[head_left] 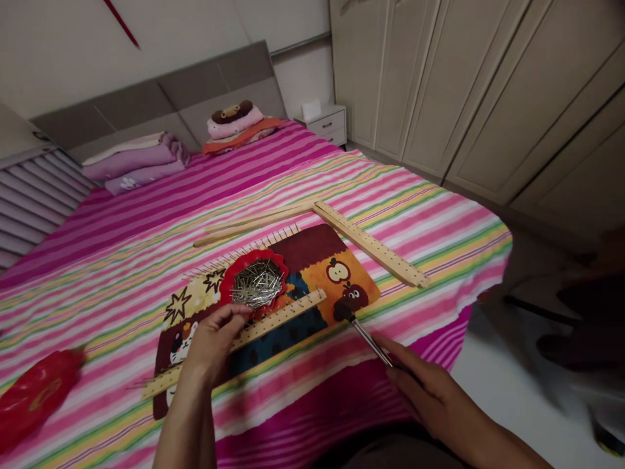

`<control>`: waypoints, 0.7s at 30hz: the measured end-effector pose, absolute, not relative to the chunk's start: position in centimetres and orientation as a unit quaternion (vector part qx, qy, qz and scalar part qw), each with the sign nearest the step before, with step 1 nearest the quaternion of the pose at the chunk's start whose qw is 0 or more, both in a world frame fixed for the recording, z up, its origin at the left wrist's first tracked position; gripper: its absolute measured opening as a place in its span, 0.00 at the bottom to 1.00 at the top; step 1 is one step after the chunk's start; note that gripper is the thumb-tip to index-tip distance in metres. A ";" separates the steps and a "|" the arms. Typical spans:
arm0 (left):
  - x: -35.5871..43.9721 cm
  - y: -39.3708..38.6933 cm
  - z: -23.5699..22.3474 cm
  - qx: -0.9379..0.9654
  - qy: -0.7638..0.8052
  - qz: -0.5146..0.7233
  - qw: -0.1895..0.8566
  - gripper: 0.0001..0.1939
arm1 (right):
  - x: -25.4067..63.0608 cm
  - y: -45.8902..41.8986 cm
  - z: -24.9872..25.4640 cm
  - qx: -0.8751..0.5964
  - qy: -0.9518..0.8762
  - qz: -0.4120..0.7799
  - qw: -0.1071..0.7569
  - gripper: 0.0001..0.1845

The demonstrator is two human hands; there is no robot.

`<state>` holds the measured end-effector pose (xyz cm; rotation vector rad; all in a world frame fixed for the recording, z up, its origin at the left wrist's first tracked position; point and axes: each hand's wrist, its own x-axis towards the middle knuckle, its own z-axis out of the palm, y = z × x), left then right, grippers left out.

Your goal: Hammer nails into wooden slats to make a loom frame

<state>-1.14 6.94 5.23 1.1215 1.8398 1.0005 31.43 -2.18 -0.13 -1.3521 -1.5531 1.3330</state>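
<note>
My right hand (430, 387) is closed round the grip of a hammer (367, 337) with a silver shaft. Its dark head hangs over the near right part of a patterned mat (317, 257). A pinch closes the fingertips of my left hand (217, 339) at the near rim of a red scalloped bowl (227, 281); anything between them is too small to make out. Loose nails (258, 283) fill the bowl. Under my left wrist runs a pale wooden strip (280, 317) with a row of holes and some nails standing in it.
Beyond the bowl lies another strip with nails (286, 233) sticking out. Further wooden strips (371, 244) rest at the back and right on the striped bedspread (430, 215). A red bag (41, 394) is at the left. Folded bedding (141, 163) sits near the headboard.
</note>
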 end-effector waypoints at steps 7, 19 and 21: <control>0.9 3.7 3.8 0.374 0.731 0.327 0.468 0.19 | 31.3 -2.4 0.2 -0.513 -0.594 0.515 0.344 0.26; 2.1 3.2 -1.0 0.319 0.708 0.417 0.473 0.25 | 31.1 -2.4 0.9 -0.520 -0.603 0.501 0.339 0.26; 2.2 3.3 -1.4 0.307 0.711 0.446 0.450 0.24 | 31.1 -2.4 0.9 -0.519 -0.604 0.509 0.328 0.26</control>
